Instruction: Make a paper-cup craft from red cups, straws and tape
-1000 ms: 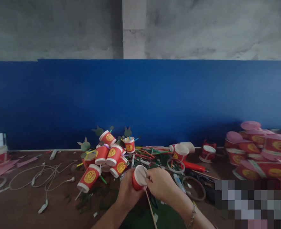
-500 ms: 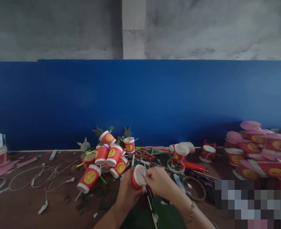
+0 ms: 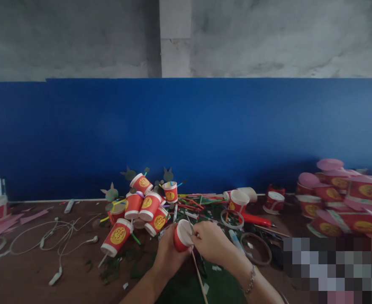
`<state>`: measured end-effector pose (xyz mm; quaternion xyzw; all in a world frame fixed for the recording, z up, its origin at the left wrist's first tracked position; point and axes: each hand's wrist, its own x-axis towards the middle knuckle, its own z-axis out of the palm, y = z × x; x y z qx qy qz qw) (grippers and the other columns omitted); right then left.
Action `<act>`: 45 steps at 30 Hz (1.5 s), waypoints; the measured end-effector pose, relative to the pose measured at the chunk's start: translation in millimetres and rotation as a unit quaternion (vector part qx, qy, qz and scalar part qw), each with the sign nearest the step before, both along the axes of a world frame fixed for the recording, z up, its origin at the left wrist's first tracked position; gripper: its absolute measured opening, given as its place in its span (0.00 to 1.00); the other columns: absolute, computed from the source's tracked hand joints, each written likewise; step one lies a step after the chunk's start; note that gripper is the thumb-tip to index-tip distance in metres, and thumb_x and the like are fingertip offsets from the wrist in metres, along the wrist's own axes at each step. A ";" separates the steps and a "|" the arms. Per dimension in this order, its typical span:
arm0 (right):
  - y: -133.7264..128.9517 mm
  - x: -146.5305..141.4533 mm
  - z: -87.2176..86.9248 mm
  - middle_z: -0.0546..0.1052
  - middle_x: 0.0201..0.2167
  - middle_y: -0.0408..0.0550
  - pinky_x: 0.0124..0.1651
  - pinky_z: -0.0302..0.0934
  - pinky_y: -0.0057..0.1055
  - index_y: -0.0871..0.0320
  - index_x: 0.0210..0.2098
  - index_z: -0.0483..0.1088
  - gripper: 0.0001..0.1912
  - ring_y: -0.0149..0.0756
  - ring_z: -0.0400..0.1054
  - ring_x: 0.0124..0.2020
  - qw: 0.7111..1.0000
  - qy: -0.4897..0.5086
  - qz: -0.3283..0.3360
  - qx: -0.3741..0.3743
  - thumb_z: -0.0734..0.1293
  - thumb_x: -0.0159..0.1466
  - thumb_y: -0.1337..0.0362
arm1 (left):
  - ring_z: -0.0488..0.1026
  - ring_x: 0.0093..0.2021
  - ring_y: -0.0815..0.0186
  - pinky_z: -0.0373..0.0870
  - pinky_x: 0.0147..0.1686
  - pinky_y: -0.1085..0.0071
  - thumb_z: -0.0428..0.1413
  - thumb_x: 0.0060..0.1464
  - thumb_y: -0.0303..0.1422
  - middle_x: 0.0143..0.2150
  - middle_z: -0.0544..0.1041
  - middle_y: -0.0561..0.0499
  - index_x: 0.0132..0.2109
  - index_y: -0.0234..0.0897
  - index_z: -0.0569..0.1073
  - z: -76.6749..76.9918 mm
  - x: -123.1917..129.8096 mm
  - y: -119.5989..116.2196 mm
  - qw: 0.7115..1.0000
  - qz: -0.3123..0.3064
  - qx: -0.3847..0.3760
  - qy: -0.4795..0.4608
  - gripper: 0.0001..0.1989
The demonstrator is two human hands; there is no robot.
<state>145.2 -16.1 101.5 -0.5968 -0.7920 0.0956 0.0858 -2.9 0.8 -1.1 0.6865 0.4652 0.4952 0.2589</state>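
Across the brown table (image 3: 86,291) in front of you, clutter crowds your hands, so a wide swing of an elbow could sweep things off their spots. The heap of cups (image 3: 151,204) beyond and left of your hands is loosely stacked; a knock from your left knuckles could set it rolling. Your left hand (image 3: 168,250) is wrapped around the red cup (image 3: 180,242), which is held tilted, its pale round end up, between your hands. Squeeze too hard and the paper wall could buckle. Your right hand (image 3: 211,240) is curled closed with fingertips at the cup's edge; whether they pinch a thin tool, I cannot tell. Pushing there could tear the edge or slip toward your left fingers. The wooden stick (image 3: 199,276) below could snag your wrist.
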 end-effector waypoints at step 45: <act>16.1 18.4 -15.7 0.77 0.42 0.63 0.46 0.63 0.40 0.65 0.42 0.75 0.17 0.53 0.71 0.47 0.994 -0.048 -0.096 0.006 0.59 0.59 0.67 | 0.73 0.42 0.58 0.70 0.45 0.62 0.60 0.45 0.42 0.43 0.74 0.43 0.50 0.33 0.62 -2.2 1.3 1.6 0.988 0.124 0.019 -0.095 0.28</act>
